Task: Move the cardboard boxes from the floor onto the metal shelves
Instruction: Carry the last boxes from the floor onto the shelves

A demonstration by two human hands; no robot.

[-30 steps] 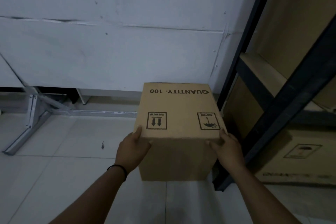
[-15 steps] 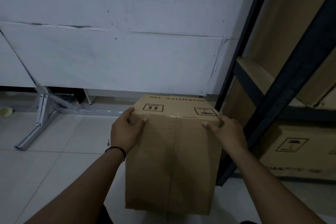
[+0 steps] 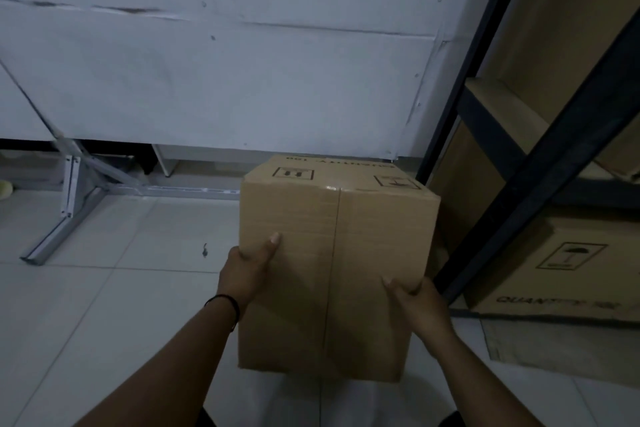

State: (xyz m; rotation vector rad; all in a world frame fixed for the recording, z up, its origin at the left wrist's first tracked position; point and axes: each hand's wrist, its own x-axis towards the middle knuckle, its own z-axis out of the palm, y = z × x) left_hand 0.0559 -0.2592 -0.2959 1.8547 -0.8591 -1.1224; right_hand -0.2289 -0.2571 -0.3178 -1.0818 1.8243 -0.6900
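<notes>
Box (image 3: 332, 274) is plain corrugated cardboard, taped shut along a centre seam, printed with arrow and umbrella marks at the far edge. Walls look stiff and flat w/ no visible dents or sag, so prob. it keeps shape under a two-sided squeeze. Weight can't be read; judging by how it sits between two bare hands w/o support seen underneath, likely light to moderate. Surface is matte card, so not slippery, but bare faces give no handle, i.e. grip depends on inward pressure. Best hold, in my view: opposite side faces low down, or fingers hooked under bottom corners, thumbs on the near face.

Left hand (image 3: 247, 274) is on the box's left edge, thumb laid straight up on the near face, other fingers wrapped round the side out of sight. Right hand (image 3: 415, 302) is at the box's lower right edge, thumb pressed on the near face, fingers curled round the right side, mostly hidden.

Box is tilted, seam face toward the camera, just left of the shelf (image 3: 540, 156) post and near it; can't tell if its base touches the floor (image 3: 104, 305). Not yet on the shelf. Another box (image 3: 554, 270) sits on the shelf's low level, right of the post.
</notes>
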